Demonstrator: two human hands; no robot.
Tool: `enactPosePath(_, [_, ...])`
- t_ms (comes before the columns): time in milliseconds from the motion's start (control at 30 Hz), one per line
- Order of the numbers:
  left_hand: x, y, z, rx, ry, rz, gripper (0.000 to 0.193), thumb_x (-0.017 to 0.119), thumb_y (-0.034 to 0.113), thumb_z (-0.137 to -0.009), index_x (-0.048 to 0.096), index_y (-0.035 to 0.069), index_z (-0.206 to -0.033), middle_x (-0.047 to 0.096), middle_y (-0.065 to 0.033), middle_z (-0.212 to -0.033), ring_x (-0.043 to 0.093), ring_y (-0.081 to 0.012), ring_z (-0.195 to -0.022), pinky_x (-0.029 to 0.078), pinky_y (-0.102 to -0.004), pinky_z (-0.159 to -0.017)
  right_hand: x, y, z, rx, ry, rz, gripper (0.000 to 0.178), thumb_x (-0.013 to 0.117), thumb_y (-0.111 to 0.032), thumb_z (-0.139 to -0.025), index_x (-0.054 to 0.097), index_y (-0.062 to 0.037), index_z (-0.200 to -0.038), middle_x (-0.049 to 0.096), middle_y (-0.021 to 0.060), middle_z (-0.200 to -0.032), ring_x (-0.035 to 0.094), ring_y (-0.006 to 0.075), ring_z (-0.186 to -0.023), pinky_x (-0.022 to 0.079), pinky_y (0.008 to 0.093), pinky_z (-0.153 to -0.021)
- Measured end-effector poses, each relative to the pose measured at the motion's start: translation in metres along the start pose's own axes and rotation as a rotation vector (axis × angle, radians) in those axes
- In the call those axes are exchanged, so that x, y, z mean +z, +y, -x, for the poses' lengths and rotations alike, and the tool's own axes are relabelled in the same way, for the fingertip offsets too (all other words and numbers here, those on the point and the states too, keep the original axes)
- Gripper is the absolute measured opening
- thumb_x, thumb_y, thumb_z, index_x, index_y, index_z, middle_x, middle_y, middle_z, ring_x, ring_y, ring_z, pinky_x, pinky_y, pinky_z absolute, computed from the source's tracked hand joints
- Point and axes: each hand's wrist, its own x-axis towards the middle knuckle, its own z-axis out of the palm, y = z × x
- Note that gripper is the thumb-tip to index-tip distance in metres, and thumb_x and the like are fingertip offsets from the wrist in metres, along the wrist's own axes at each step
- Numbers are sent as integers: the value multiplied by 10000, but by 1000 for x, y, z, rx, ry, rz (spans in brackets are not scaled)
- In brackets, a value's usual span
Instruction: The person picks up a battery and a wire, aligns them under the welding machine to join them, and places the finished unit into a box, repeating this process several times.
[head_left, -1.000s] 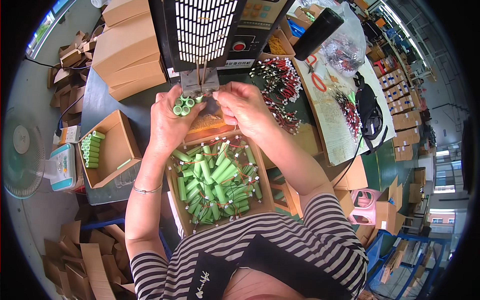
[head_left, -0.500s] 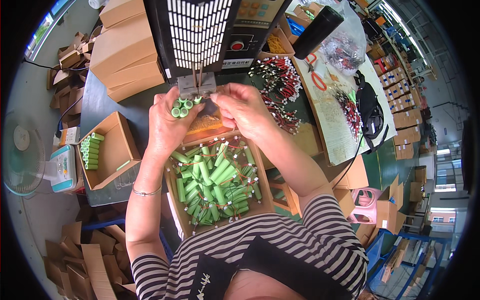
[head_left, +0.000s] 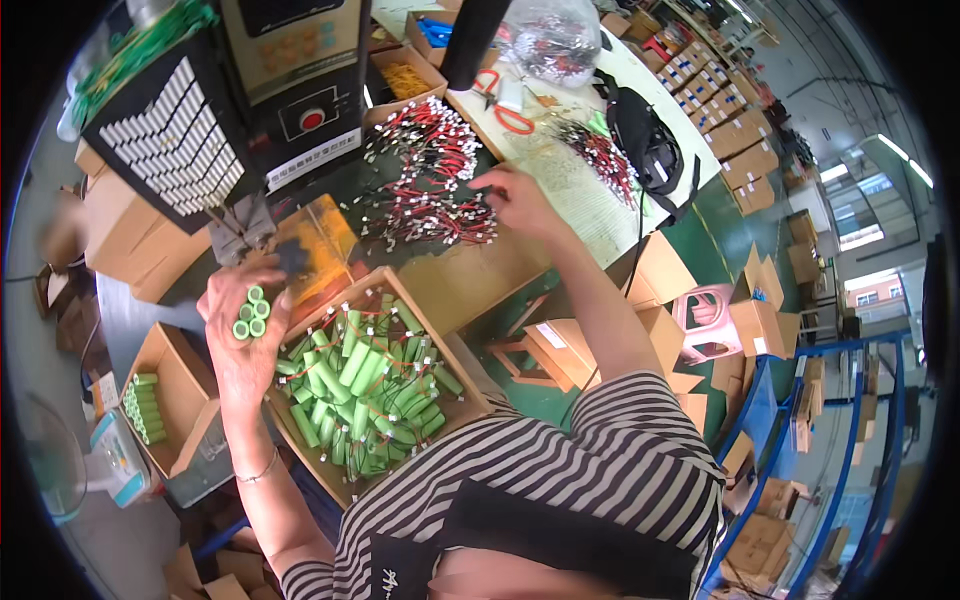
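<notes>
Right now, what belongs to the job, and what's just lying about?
Seemingly in use:
- small green cylinders in the left hand
- black machine with white slots
- red-and-black wires near the right hand
- brown cardboard box of wired green cylinders

Apparently lying about:
- black strapped bag
- pink plastic stool

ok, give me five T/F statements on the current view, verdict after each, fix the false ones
1. The left hand holds several green cells. True.
2. The right hand grips a cell. False: no cell shows in it; its fingers are at the edge of the red-and-black wires, contact unclear.
3. The big box in front of the person holds wired cells. True.
4. The left box holds scissors. False: it holds stacked cells.
5. The black bag is on the floor. False: it lies on the pale table.
</notes>
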Motion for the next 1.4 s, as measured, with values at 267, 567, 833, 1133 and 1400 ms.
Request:
enactPosePath(267, [0, -9, 6, -9, 37, 178, 165, 621, -2, -739, 608, 12, -903, 568, -79, -856, 528, -219, -822, 417, -292, -776, -3, -20, 2, -171, -16, 180, 61, 601, -48, -645, 583, -28, -700, 560, 169, -712, 551, 350, -691, 452, 388, -631])
enactPosePath(567, [7, -7, 4, -101, 87, 226, 221, 666, 35, -770, 632, 14, -987, 595, -103, -895, 567, -243, -841, 434, -319, -811, -36, -44, 17, 317, -148, -654, 96, 641, -80, -765, 613, -17, -833, 625, 50, -742, 562, 103, -650, 461, 277, -598])
enactPosePath(833, [14, -12, -2, -243, 166, 242, 235, 686, 183, -823, 605, 12, -963, 610, -23, -765, 485, -80, -714, 426, -227, -694, -8, -31, 25, 31, -38, -27, 127, 635, -80, -767, 664, -34, -881, 633, 130, -772, 612, 219, -685, 482, 300, -625])
enactPosePath(1133, [14, -14, 1, -171, 154, 235, 249, 718, 172, -788, 607, -6, -923, 580, -36, -792, 510, -105, -730, 427, -233, -716, 1, 2, -1, -130, -194, 70, 202, 615, 27, -715, 658, -57, -894, 590, 106, -846, 593, 252, -798, 478, 331, -721])
enactPosePath(1400, [12, -10, 5, -253, 156, 260, 277, 707, 216, -800, 613, 5, -951, 576, -24, -814, 518, -114, -762, 419, -232, -745, -25, -9, 8, -60, -39, 276, 50, 562, -17, -720, 592, -30, -758, 601, 133, -752, 587, 283, -671, 471, 345, -616])
